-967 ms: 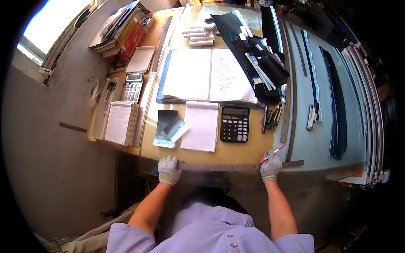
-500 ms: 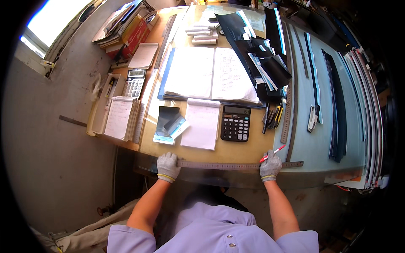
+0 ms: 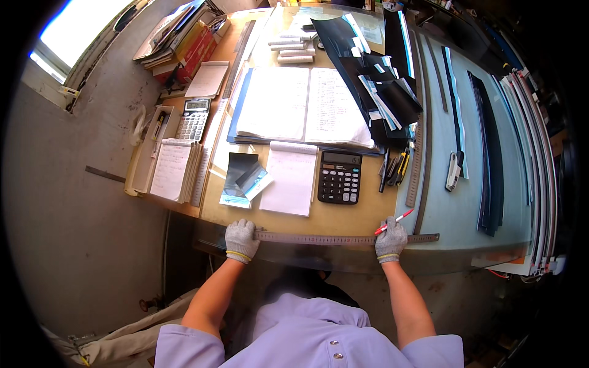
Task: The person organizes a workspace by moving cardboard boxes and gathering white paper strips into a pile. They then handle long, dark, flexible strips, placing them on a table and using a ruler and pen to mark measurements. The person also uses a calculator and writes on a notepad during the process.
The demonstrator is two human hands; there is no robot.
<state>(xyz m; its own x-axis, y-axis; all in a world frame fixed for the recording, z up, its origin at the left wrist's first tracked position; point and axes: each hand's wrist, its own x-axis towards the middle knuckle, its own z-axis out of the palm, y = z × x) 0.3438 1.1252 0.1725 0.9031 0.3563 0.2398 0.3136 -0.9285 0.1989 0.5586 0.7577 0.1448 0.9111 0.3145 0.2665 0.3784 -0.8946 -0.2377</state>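
Note:
A long metal ruler [image 3: 325, 238] lies along the near edge of the desk, on a clear sheet [image 3: 307, 254] that overhangs the edge. My left hand [image 3: 240, 240], in a grey glove, presses down on the ruler's left end. My right hand [image 3: 391, 240], gloved too, rests on the ruler further right and holds a red and white pen [image 3: 394, 221] that points up and to the right.
A black calculator [image 3: 339, 177], a notepad [image 3: 288, 178] and an open ledger [image 3: 304, 107] lie beyond the ruler. Dark strips and cut sheets [image 3: 380, 80] pile at the back right. A second calculator [image 3: 193, 119] and stacked books [image 3: 184, 37] sit on the left.
Both hands stay on the ruler. The view has shifted slightly; nothing else has moved.

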